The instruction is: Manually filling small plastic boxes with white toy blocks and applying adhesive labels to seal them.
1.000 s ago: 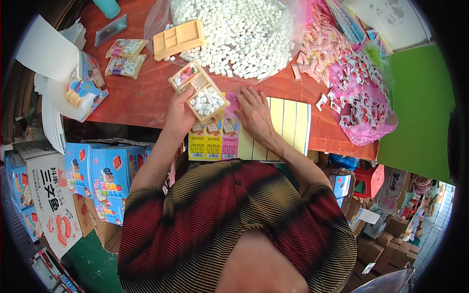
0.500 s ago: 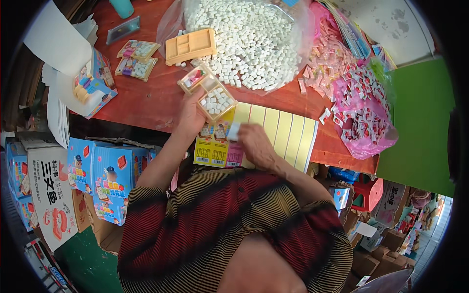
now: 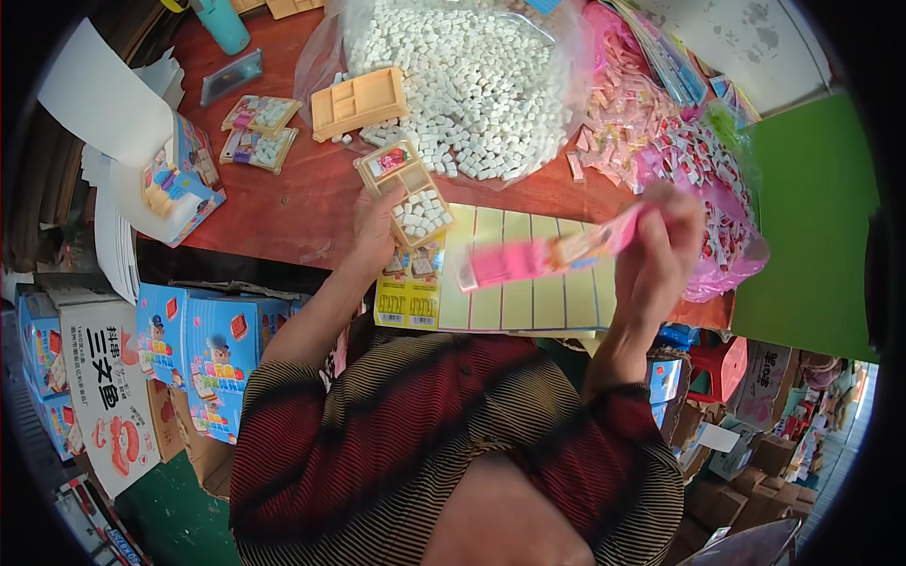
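My left hand (image 3: 375,228) is closed on the edge of a beige compartment tray (image 3: 412,177), held tilted above the table. White marshmallow-like cubes (image 3: 422,215) fill its larger compartment, and a small red-and-pink packet (image 3: 390,160) lies in another. Off to the right, my right hand (image 3: 658,250) pinches one end of a long pink printed sticker strip (image 3: 510,264), blurred by motion. Below the strip, at the table's front edge, lies a label sheet (image 3: 538,307): bare yellow backing with lines on the right, printed yellow labels on its left.
A clear bag of white cubes (image 3: 462,85) spreads across the back. An unfilled beige tray (image 3: 359,102) stands beside it, with filled packs (image 3: 258,149) farther left. Pink packets (image 3: 618,123) and a pink bag of small sachets (image 3: 722,255) lie right. Blue boxes (image 3: 215,349) stand lower left.
My right hand has moved right and up from the label sheet, pulling off the pink strip, whose printed column no longer shows there. My left hand still holds the tray, shifted slightly.
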A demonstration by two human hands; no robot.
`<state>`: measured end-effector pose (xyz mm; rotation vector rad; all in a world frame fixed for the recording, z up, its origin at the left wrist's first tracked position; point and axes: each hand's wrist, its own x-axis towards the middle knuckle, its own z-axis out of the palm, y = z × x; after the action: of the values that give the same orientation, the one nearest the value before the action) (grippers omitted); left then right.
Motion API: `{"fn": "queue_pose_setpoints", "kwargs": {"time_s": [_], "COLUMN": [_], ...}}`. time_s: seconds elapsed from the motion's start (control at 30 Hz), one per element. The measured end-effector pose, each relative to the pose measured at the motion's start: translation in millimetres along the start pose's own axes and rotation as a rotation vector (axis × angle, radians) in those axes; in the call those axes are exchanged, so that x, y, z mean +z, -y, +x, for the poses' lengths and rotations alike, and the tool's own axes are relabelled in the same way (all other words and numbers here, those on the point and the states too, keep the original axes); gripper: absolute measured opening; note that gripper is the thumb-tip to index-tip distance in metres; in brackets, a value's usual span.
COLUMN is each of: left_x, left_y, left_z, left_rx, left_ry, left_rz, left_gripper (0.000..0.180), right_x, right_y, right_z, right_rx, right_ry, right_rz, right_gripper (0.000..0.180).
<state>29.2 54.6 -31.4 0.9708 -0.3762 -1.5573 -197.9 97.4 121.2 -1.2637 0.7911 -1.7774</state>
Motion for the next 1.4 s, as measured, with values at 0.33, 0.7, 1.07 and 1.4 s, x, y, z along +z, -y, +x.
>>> {"fn": "queue_pose_setpoints", "kwargs": {"time_s": [0.33,0.7,1.07,1.4], "left_x": [44,38,37,38], "left_y": [11,29,28,26], "left_z": [-19,-28,-29,-32], "left_rx": [-0.14,-0.214,-0.266,-0.315], "left_ry": [0.217,0.146,0.116,0.079], "left_rz": [-0.164,-0.252,-0.298,-0.298], "left_gripper": [0.03,0.024,0.023,0.023], "right_x": [18,9,1,2], "right_y": [-84,-109,-116,-118], "right_z": [4,0,-12,-21], "right_rx": [0.584,0.501,0.488,0.56], "right_ry": [-0.035,-0.1,-0.102,-0.168], "right_rz": [0.308,0.032,-0.104,0.074], "right_gripper": [0.012,0.017,0.017,0.021]}}
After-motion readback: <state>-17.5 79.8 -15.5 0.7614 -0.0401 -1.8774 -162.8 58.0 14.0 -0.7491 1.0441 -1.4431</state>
